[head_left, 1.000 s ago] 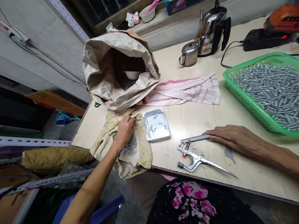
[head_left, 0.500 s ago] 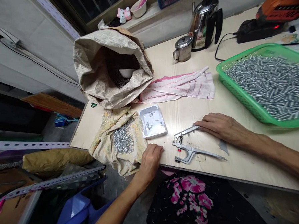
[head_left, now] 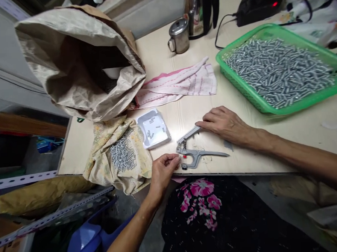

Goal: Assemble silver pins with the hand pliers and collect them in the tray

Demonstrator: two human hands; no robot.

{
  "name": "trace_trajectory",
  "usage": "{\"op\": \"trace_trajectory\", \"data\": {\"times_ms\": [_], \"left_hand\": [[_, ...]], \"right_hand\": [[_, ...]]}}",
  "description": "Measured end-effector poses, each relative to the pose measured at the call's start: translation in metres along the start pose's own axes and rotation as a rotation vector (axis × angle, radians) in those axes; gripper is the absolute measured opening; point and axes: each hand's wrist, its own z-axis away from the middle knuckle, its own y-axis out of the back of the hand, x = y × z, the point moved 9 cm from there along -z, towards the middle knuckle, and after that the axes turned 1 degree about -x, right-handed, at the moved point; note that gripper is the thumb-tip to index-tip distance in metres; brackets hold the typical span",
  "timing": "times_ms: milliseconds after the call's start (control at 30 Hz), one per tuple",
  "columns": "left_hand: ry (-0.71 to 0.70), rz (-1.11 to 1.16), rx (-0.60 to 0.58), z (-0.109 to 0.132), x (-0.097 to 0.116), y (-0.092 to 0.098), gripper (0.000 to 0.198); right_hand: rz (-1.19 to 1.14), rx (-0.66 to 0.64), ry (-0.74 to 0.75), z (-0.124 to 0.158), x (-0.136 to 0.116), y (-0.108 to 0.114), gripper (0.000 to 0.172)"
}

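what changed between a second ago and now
The left hand left the small metal pieces on the patterned cloth and moved over to the head of the pliers, fingertips pinched there. The right hand stayed on the upper handle; white tray and green basket unmoved.

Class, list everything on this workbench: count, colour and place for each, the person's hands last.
paper sack: one, brown, far left, open
towel: one, pink-white, beside the sack
mug: one, steel, far edge
basket: one, green, right, holding silver pins
tray: one, white, centre, few pins inside
cloth: one, yellow, near-left edge, pins piled on it
pliers: one, silver, near edge
table: one, pale wood, under everything
left hand: one, fingertips at the pliers' head
right hand: one, resting on the pliers' upper handle
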Motion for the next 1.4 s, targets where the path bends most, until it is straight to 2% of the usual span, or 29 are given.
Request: {"op": "trace_trajectory", "data": {"times_ms": [100, 233, 400, 567, 767, 1067, 1267, 1400], "left_hand": [[0.046, 0.018, -0.003, 0.003, -0.004, -0.011, 0.041], [0.098, 0.023, -0.009, 0.004, -0.009, -0.016, 0.045], [0.099, -0.03, -0.008, 0.001, -0.007, -0.016, 0.046], [0.105, -0.113, -0.048, -0.005, -0.004, -0.016, 0.043], [0.062, -0.324, -0.098, -0.007, -0.004, -0.016, 0.033], [0.041, -0.506, -0.141, -0.003, 0.001, -0.018, 0.027], [0.087, -0.53, -0.226, -0.006, -0.006, -0.022, 0.03], [0.093, -0.525, -0.24, -0.007, -0.009, -0.024, 0.029]], "right_hand": [[0.041, 0.011, -0.016, -0.001, 0.0, 0.005, 0.036], [0.063, 0.029, -0.016, 0.001, -0.001, 0.005, 0.036], [0.059, 0.025, -0.039, 0.002, 0.001, 0.002, 0.034], [0.042, -0.038, -0.044, 0.001, 0.002, -0.001, 0.035], [0.024, -0.099, -0.04, 0.003, -0.003, -0.012, 0.031], [0.007, -0.093, -0.042, 0.006, -0.009, -0.021, 0.025], [-0.031, -0.074, -0.096, 0.006, -0.009, -0.019, 0.021], [-0.08, -0.1, -0.107, 0.006, -0.009, -0.017, 0.021]]}}
